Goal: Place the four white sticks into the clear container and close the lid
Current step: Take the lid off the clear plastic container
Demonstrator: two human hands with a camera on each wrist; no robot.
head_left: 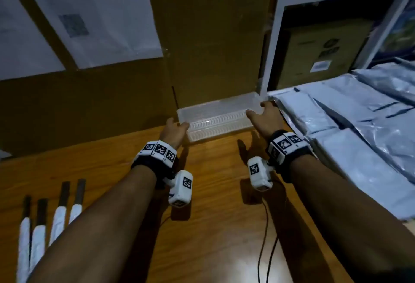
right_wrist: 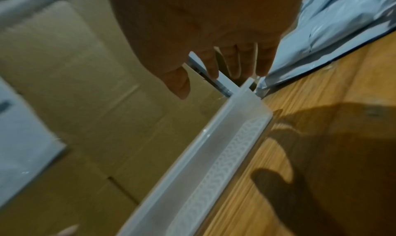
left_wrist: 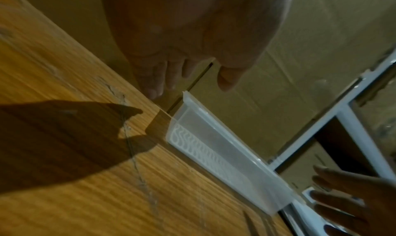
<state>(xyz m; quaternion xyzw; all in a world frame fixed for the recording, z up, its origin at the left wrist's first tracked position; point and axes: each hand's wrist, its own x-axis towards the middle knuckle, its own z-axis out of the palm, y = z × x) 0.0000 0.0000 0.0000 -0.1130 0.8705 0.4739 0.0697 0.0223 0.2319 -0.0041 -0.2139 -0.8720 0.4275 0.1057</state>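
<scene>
A long clear container lies across the far edge of the wooden table, against a cardboard wall. My left hand is at its left end and my right hand at its right end, both with fingers spread and holding nothing. In the left wrist view the left hand hovers just beyond the container's corner. The right hand is likewise above the container's other end. Contact is unclear. Several white-wrapped sticks with dark handles lie side by side at the near left.
Grey plastic mailer bags are piled along the table's right side. A white shelf frame holding a cardboard box stands behind them. Papers hang on the cardboard wall. Black cables trail across the table between my arms.
</scene>
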